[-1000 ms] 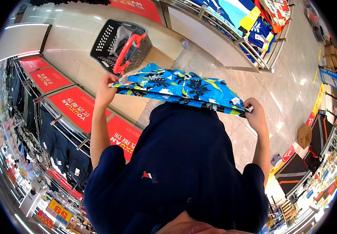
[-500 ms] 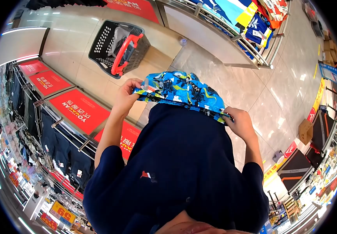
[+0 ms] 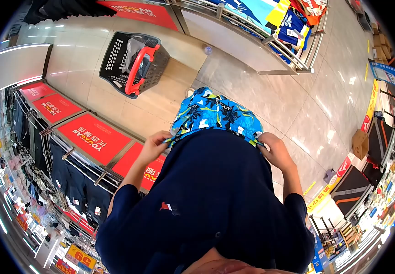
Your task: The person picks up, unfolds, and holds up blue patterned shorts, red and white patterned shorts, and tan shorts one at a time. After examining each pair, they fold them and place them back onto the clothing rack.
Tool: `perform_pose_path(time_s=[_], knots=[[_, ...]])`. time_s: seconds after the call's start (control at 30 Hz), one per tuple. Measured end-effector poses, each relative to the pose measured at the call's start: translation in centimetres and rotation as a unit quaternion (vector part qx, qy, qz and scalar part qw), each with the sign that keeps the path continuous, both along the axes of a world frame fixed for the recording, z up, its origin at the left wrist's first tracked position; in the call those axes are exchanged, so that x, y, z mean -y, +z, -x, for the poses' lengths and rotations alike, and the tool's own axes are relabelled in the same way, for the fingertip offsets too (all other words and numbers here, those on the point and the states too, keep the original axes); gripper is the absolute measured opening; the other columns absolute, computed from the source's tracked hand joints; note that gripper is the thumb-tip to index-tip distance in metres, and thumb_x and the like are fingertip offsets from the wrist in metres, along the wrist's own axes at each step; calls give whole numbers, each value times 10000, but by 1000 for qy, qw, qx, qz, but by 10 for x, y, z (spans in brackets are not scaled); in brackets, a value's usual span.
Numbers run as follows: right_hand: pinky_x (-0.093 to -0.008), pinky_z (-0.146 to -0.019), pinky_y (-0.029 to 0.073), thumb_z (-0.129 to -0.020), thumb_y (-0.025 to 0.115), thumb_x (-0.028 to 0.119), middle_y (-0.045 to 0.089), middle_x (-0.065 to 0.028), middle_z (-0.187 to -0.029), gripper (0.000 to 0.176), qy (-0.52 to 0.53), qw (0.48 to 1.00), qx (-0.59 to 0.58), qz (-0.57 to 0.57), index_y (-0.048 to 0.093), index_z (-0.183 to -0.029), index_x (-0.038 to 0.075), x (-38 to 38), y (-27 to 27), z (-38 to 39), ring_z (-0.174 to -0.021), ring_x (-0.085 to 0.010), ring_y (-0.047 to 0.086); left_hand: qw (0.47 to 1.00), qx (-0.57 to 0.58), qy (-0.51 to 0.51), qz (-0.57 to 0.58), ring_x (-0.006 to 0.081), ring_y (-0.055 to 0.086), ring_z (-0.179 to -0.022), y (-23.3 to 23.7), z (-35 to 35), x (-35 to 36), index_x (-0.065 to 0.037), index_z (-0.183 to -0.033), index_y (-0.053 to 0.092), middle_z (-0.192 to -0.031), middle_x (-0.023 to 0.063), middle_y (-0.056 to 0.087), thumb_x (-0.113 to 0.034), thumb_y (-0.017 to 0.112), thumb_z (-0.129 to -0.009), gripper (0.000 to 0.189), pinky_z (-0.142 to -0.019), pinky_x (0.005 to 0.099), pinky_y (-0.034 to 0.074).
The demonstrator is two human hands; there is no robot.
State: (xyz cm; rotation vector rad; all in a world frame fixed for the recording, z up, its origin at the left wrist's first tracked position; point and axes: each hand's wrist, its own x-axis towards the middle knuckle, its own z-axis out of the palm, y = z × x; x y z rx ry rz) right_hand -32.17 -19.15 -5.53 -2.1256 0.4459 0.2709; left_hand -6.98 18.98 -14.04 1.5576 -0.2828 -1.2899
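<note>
Blue patterned shorts [image 3: 220,113] with dark, white and yellow-green motifs are stretched across my waist, over the hem of my dark navy shirt [image 3: 215,182]. Their gathered waistband lies against my belly, and the fabric hangs down in front of me. My left hand [image 3: 154,145] pinches one end of the waistband, thumb and fingers closed. At the opposite end my right hand [image 3: 276,150] grips the waistband in the same way. The lower part of the shorts is foreshortened, and the tip of a shoe [image 3: 189,92] shows past it.
A grey shopping basket [image 3: 158,68] with a red handle stands on the floor ahead to the left, a clear plastic bag inside. Dark trousers [image 3: 76,182] hang on a rack at left beside red sign panels [image 3: 94,137]. Colourful folded clothes [image 3: 293,29] fill a metal-railed display ahead right.
Both hands have drawn the shorts down and back against my waist. The waistband is now pulled flat across my belly, and the fabric drops lower in front.
</note>
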Motion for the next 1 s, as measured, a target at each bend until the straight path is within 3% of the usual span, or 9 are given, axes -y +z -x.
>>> perform_pose_path(time_s=[0.03, 0.07, 0.2, 0.37, 0.53, 0.77, 0.83, 0.93, 1.0], knots=[[-382, -784, 504, -793, 671, 55, 645, -141, -961, 189, 5, 1000, -19, -18, 613, -969, 14, 0, 0, 1, -892, -337, 617, 999, -39, 33, 14, 160, 539, -1163, 0, 13, -2, 23, -1152, 622, -1227, 78, 577, 45, 570, -874, 284, -977, 267, 423], [-378, -808, 506, -792, 684, 70, 647, -145, -1003, 234, 10, 999, -38, -35, 610, -1007, 13, 0, 0, 1, -927, -337, 618, 1000, -15, -1, 27, 190, 476, -1256, 0, 17, -9, 8, -1233, 588, -1327, 89, 511, -17, 581, -915, 320, -1065, 301, 356], [-369, -864, 502, -792, 709, 104, 637, -156, -1068, 344, 13, 996, 6, -83, 598, -1104, 9, 6, -1, 10, -983, -327, 617, 990, -81, 86, 78, 204, 411, -1325, 16, 39, -4, -11, -1331, 517, -1403, 100, 430, -69, 595, -926, 417, -1128, 332, 273], [-360, -924, 481, -746, 764, 87, 635, -136, -1095, 452, -11, 982, 15, -187, 594, -1157, 6, 12, -15, 14, -1014, -270, 612, 992, -28, 93, 78, 208, 427, -1310, -1, 42, -8, -9, -1321, 523, -1366, 105, 462, -79, 616, -919, 419, -1116, 338, 293], [-356, -917, 487, -746, 768, 58, 660, -132, -1088, 382, -14, 986, 9, -164, 641, -1102, 5, 16, -22, 16, -995, -258, 625, 991, 0, 76, 111, 217, 447, -1290, -2, 39, -9, -9, -1295, 540, -1331, 104, 491, -80, 624, -921, 390, -1093, 341, 324], [-338, -806, 501, -810, 735, 58, 705, -126, -922, 190, -6, 991, 32, -127, 687, -980, -11, 24, -16, 0, -869, -240, 659, 980, 192, -12, 40, 241, 554, -1168, 5, 30, 0, -16, -1226, 567, -1199, 124, 595, -9, 627, -894, 338, -996, 335, 416], [-329, -774, 497, -829, 719, 69, 696, -114, -881, 164, -17, 990, 41, -133, 685, -965, -17, 32, -8, -6, -832, -217, 650, 929, 351, -83, 81, 239, 604, -1049, 4, 22, 1, -15, -1171, 583, -1117, 110, 626, 15, 616, -892, 282, -898, 329, 467], [-301, -715, 484, -868, 682, 94, 672, -75, -812, 141, -59, 986, 53, -146, 682, -949, -21, 53, -12, -14, -762, -161, 616, 928, 355, -74, 81, 220, 619, -919, 2, 5, 9, -15, -1129, 592, -1018, 98, 636, 14, 598, -906, 225, -801, 320, 492], [-281, -690, 474, -887, 663, 108, 657, -49, -783, 143, -90, 983, 60, -149, 680, -949, -19, 70, -24, -23, -729, -128, 592, 973, 223, 2, -61, 128, 585, -844, 2, -25, 26, -23, -1116, 601, -895, 56, 628, -63, 545, -967, 164, -763, 292, 490]])
